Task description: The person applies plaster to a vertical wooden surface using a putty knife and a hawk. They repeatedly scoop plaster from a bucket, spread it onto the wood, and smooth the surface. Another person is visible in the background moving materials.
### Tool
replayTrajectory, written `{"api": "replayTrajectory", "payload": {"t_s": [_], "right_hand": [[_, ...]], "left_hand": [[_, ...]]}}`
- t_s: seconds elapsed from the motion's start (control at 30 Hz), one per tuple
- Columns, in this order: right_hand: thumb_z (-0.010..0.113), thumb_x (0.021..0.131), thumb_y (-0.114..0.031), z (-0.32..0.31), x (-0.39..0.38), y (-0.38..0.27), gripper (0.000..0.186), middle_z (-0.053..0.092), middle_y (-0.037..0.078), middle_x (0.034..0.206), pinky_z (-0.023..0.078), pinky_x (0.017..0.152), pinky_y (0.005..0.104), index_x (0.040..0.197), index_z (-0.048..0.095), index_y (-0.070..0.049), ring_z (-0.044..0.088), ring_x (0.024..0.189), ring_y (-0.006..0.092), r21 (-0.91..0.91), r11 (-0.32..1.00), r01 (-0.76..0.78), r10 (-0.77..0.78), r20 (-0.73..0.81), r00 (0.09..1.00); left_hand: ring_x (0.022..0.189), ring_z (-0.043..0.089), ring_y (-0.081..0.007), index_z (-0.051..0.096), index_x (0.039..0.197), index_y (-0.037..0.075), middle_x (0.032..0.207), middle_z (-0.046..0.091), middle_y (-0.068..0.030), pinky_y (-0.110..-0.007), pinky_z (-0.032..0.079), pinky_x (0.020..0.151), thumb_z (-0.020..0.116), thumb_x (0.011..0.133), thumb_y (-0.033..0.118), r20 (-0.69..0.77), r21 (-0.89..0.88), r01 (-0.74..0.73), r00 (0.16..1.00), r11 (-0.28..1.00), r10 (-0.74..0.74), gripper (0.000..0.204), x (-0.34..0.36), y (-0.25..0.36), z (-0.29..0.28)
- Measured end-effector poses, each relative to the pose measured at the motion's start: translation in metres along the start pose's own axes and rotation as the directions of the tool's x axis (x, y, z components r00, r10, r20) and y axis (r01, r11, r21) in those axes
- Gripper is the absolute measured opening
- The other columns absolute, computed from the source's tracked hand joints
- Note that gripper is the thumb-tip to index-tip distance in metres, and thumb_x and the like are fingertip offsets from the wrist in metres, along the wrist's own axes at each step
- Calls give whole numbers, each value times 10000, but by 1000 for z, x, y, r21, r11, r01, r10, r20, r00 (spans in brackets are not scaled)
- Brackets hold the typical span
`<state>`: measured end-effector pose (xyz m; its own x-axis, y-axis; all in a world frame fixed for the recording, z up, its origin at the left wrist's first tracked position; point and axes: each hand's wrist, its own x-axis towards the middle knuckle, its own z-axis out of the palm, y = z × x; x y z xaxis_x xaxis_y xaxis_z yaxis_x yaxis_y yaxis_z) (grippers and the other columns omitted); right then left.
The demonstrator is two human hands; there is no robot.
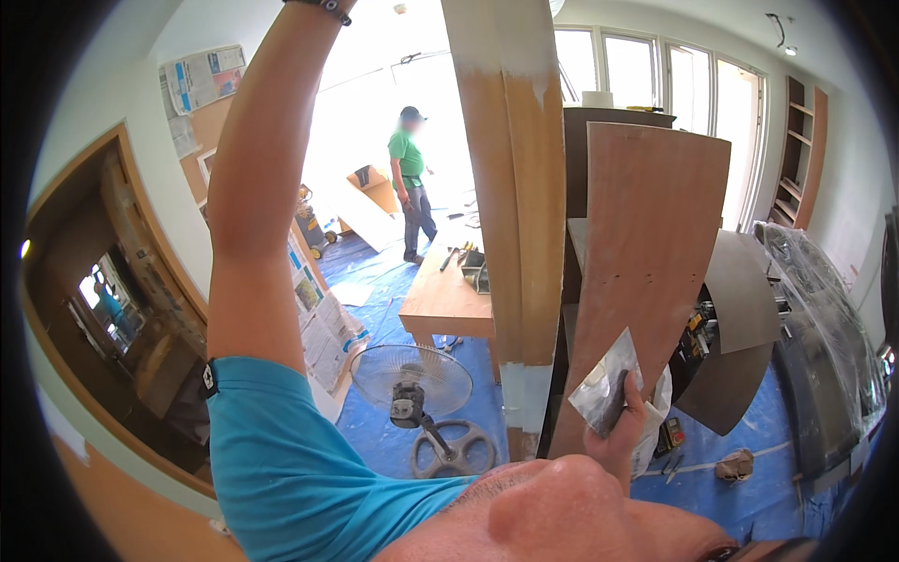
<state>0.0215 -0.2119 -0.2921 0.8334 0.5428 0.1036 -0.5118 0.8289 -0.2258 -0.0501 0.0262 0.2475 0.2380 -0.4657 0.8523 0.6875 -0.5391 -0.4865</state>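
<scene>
Room: white-walled interior fitted with a row of windows (629,70) and blue floor sheeting (698,506).
Left hand: beyond the upper edge, arm raised; grip impossible to tell; dark bracelet (328,7) at wrist.
Right hand (623,426): closed around the dark grip of a flat metal plate (596,384).
Metal plate, location: in front of the tall plywood panel (655,206), near its lower part; contact impossible to tell.
Wooden column (524,187): upright, between left arm and panel, with whitish patches high and low.
Risk to panel: possible scratch, from a wrist turn with a thin metal edge so near.
Risk to pedestal fan (406,405): possible toppling, from a careless step beside the column.
Dark caddy (476,273): on the wooden table (445,292); contents too small to name.
White plastic bag (660,403): behind right hand; contents hidden.
Brown paper bag (735,465): crumpled, on sheeting; contents hidden.
Co-worker (406,178): green shirt, standing beyond table.
</scene>
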Motion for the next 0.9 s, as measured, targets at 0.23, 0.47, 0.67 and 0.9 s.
{"api": "replayTrajectory", "payload": {"t_s": [0.23, 0.47, 0.67, 0.9], "right_hand": [[578, 1053, -298, -2, 9, -1, 335, 701, 105, 1180, 574, 943, 437, 1262, 590, -37, 704, 1065, 263, -16, 999, -36, 36, -8, 999], [582, 1051, -285, -6, 16, -4, 328, 698, 108, 1192, 578, 940, 430, 1261, 588, -33, 705, 1068, 258, -9, 997, -74, 73, -36, 997], [572, 1057, -278, -8, 20, -6, 326, 710, 107, 1175, 581, 939, 428, 1261, 592, -24, 714, 1060, 260, 12, 997, -82, 82, 14, 997], [571, 1057, -265, 0, 16, -9, 297, 739, 108, 1127, 602, 900, 405, 1223, 628, -25, 735, 1000, 247, 18, 997, -81, 81, -26, 996]], "left_hand": [[1099, 672, -297, 700, 1130, 27, 1085, 713, -141, -618, 352, 1097, 497, 916, -10, 62, -6, -7, 998, 1000, 8, 297, -45, 32, -23], [1122, 656, -249, 654, 1213, 34, 1088, 689, -101, -595, 263, 1166, 516, 903, -1, 54, -44, -22, 998, 999, 24, 340, -100, 73, -41], [1095, 650, -249, 639, 1212, 35, 1093, 674, -95, -607, 231, 1157, 530, 909, 62, 147, -125, -14, 989, 992, 33, 323, -138, 95, -61], [1021, 654, -196, 655, 1257, 33, 1062, 654, -56, -608, 273, 1142, 607, 833, 24, 89, -21, -77, 993, 997, 79, 427, -178, 114, -54]]}}
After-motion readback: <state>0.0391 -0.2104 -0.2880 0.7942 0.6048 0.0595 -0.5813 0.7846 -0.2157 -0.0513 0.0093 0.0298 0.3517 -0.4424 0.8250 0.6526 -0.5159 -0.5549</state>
